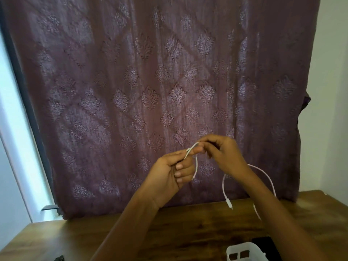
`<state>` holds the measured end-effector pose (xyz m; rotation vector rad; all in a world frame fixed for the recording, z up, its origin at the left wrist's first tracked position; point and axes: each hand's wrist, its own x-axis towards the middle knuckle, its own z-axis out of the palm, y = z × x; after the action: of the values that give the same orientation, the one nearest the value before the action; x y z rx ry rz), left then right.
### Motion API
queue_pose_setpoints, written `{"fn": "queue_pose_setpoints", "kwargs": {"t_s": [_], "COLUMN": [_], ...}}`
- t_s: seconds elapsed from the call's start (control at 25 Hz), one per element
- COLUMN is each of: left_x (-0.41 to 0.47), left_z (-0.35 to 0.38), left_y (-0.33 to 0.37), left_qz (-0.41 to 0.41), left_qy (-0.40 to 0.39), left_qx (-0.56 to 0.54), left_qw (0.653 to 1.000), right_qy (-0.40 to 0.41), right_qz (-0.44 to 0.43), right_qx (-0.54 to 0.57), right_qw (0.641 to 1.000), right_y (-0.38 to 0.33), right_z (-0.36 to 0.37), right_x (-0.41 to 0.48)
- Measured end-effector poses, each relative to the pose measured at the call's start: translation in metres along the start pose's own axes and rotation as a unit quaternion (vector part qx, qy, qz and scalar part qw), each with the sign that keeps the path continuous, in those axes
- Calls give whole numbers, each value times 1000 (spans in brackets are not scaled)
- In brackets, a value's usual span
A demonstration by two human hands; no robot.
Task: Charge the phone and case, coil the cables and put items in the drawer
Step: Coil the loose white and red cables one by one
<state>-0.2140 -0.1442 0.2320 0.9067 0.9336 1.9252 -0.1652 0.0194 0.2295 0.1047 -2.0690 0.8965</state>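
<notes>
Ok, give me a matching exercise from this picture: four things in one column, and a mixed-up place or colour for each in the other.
1. cable
2. curtain
3. table
4. basket

A. brown wood
B. pinched between left hand and right hand
C. purple, patterned, hanging behind
D. white, at the bottom edge

Pairs: 1-B, 2-C, 3-A, 4-D

Dim room; daylight glows through curtain (150, 91); soft focus; wide-angle bending at edges.
</notes>
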Motion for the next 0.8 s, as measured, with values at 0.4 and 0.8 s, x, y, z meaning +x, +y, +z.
{"fn": "queue_pose_setpoints", "kwargs": {"t_s": [0.4, 0.8], "left_x": [0, -2], "left_z": [1, -22], "left_y": [4, -3], "left_qz": [138, 209], "left_qy": [83, 194], "left_qx": [-2, 290], "left_qw": [987, 913], "right_qy": [-38, -177], "right_qz": [95, 137], "right_qx": [-30, -38], "right_qw": [994, 974], "right_y": [-5, -12], "right_z": [63, 59], "right_x": [-53, -96]}}
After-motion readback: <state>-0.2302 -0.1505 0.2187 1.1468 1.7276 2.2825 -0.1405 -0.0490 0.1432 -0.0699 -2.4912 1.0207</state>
